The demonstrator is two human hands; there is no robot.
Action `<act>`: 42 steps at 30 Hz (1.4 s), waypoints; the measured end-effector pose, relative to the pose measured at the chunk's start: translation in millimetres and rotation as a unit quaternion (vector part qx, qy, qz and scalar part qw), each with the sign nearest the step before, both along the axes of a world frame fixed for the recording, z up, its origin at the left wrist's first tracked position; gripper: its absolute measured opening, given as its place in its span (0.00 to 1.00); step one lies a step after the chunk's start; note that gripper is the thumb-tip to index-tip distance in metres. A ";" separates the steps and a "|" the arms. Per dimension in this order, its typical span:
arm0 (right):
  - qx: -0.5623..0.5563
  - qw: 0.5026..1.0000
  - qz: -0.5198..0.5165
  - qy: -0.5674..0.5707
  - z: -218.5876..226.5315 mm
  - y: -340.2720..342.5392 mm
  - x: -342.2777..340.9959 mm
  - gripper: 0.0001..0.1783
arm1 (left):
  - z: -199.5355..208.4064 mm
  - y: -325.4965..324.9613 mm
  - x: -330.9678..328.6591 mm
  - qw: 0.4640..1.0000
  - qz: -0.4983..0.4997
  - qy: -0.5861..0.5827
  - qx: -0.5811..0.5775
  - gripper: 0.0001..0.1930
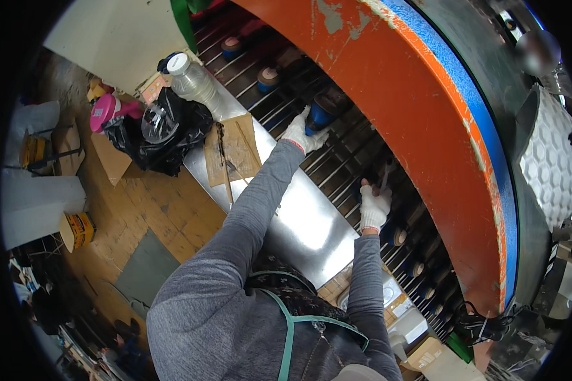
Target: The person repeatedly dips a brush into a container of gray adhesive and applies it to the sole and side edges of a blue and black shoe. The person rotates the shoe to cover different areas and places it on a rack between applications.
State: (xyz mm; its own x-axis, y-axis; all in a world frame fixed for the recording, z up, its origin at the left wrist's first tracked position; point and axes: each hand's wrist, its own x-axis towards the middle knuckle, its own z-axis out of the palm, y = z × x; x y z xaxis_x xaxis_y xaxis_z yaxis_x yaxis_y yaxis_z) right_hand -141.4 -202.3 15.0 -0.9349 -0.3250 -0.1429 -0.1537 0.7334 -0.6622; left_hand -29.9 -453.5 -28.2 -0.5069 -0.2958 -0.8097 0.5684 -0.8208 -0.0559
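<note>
My left hand (304,135), in a white glove with a red-edged cuff, is closed round a dark blue piece (322,114) shaped like a shoe upper, over the metal rods of a rack (286,115). To the right and nearer me, my right hand (375,207), also gloved but with bare fingertips, is closed on a thin pale stick-like tool (386,174). The tool's far end is lost in shadow. More blue pieces with tan tops, one far up the rack (268,79) and one beside my right hand (397,237), rest on the rods.
A large orange curved machine cover (388,76) overhangs the rack. Along its near side runs a shiny metal ledge (305,238), bearing a stained cardboard piece (240,143) with sticks and a clear plastic jar (194,79). A black plastic bag (165,136) hangs left of the ledge.
</note>
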 end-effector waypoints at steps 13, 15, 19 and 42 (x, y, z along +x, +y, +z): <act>-0.046 0.998 -0.016 -0.037 7.6 55.2 -22.9 0.22 | 0.7 53.1 18.4 0.942 -0.175 -0.056 -0.280 0.40; -0.152 0.983 -0.016 -0.099 27.4 91.5 -1.6 0.20 | 32.8 105.5 42.6 0.882 -0.335 -0.043 -0.328 0.41; -0.321 0.923 0.068 -0.201 70.9 186.5 74.8 0.22 | 68.6 205.0 86.0 0.761 -0.484 0.284 -0.325 0.38; 0.194 0.949 -0.025 0.246 -7.2 406.2 179.7 0.05 | 184.3 328.2 214.1 0.767 -0.035 0.117 -0.630 0.51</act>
State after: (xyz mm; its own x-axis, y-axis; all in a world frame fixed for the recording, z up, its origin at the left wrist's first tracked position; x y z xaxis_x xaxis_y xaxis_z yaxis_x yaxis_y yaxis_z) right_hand 38.3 203.9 7.8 -0.9324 -0.2899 0.2157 -0.3325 0.9221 -0.1979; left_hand 184.3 -125.3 156.2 -0.6450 -0.7339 0.2130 0.6166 -0.3350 0.7124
